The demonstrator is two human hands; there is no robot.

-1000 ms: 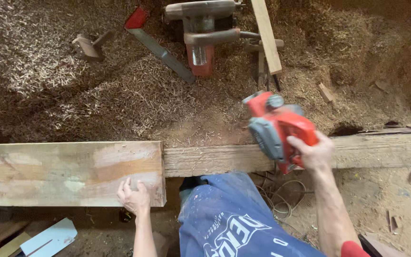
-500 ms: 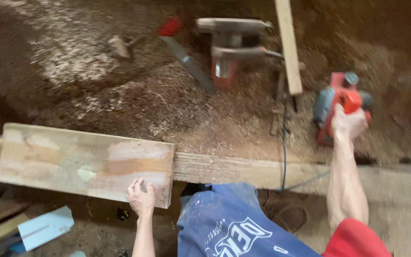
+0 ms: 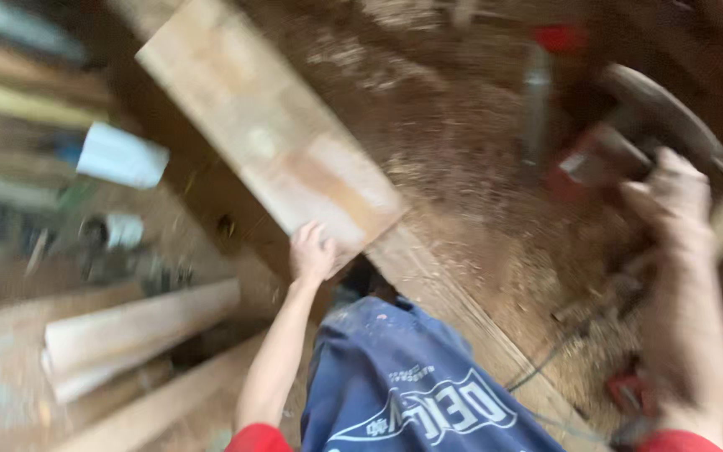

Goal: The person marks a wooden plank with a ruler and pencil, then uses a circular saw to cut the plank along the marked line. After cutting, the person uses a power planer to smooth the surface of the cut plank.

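Since the earlier frame the view has swung sharply, so the wooden board (image 3: 274,138) now runs diagonally from upper left. Left hand (image 3: 313,251) lies flat and open on its near end. Right hand (image 3: 671,197) reaches toward a red power tool (image 3: 604,159); blur hides its grip. Sawdust (image 3: 462,167) covers the floor; loose planks (image 3: 140,322) lie at left.

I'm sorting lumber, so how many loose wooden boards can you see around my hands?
3, though blur may hide more: a wide board under the left hand, the beam beneath it, and a pale board lower left.
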